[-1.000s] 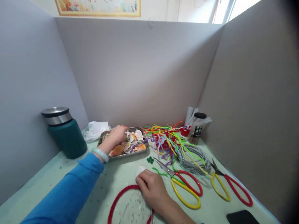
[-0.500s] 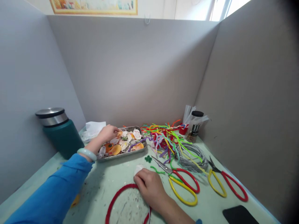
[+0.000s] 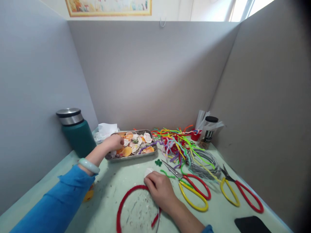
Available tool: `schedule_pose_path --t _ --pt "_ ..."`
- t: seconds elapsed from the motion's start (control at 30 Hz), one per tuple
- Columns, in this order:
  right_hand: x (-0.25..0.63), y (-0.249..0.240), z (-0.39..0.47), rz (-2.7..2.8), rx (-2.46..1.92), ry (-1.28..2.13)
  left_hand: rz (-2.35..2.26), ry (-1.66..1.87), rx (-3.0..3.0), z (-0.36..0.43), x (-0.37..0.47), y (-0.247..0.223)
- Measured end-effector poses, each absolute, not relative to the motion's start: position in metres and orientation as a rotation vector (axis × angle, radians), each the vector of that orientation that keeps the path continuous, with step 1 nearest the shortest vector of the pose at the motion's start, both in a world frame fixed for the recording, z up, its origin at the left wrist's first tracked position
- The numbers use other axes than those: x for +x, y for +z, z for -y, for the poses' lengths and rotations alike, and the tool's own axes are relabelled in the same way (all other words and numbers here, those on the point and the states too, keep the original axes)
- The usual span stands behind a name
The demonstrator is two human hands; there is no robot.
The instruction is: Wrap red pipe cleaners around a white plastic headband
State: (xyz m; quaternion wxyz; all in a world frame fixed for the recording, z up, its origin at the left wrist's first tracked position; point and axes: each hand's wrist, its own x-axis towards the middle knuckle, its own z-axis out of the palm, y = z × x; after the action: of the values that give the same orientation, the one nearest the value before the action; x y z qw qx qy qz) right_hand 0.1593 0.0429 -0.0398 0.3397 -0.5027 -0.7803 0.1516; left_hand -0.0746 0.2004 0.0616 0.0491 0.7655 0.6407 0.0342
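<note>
My left hand [image 3: 114, 142] reaches over the left part of a metal tray [image 3: 132, 157] filled with shells [image 3: 127, 151]. Its fingers are curled down among the shells, and whatever they pinch is hidden. Near the front of the table my right hand [image 3: 160, 188] is closed on a fuzzy red hoop [image 3: 120, 204], with bare grey wire showing on the right of the loop. A small white piece [image 3: 148, 171], perhaps a shell, pokes out beyond the right fingertips. A purple fuzzy strand [image 3: 143, 149] lies across the shells.
Two scissors [image 3: 194, 194] [image 3: 234, 187] lie right of my right hand. Behind them are tangled coloured pipe cleaners [image 3: 177, 142], a grey wire coil [image 3: 205, 165] and a black-lidded jar [image 3: 209, 131]. A green bottle [image 3: 79, 137] stands left. Grey partitions [image 3: 155, 71] enclose the table.
The view has shifted, so most things appear further right. My left hand has turned its fingers further down into the shells. My right hand keeps its grip on the hoop.
</note>
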Motion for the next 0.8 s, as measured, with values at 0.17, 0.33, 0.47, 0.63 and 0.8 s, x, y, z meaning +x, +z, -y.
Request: schedule_pose_path --t 0.17,0.33,0.47,0.63,0.8 --pt "0.16 -0.039 -0.042 2.028 -1.285 0.399 -1.967 0.284 2.255 -0.19 -0.077 0.051" --pt "0.159 -0.038 -0.04 2.031 -1.283 0.383 -1.939 0.676 2.057 -0.182 -0.082 0.051" --pt "0.159 -0.039 -0.04 2.031 -1.275 0.384 -1.778 1.051 1.764 -0.171 -0.082 0.055" --pt "0.159 -0.039 -0.04 2.028 -1.277 0.373 -1.41 1.241 1.379 -0.146 -0.071 0.061" --pt "0.157 -0.039 -0.039 2.046 -1.282 0.337 -1.166 1.191 1.111 -0.11 -0.049 0.052"
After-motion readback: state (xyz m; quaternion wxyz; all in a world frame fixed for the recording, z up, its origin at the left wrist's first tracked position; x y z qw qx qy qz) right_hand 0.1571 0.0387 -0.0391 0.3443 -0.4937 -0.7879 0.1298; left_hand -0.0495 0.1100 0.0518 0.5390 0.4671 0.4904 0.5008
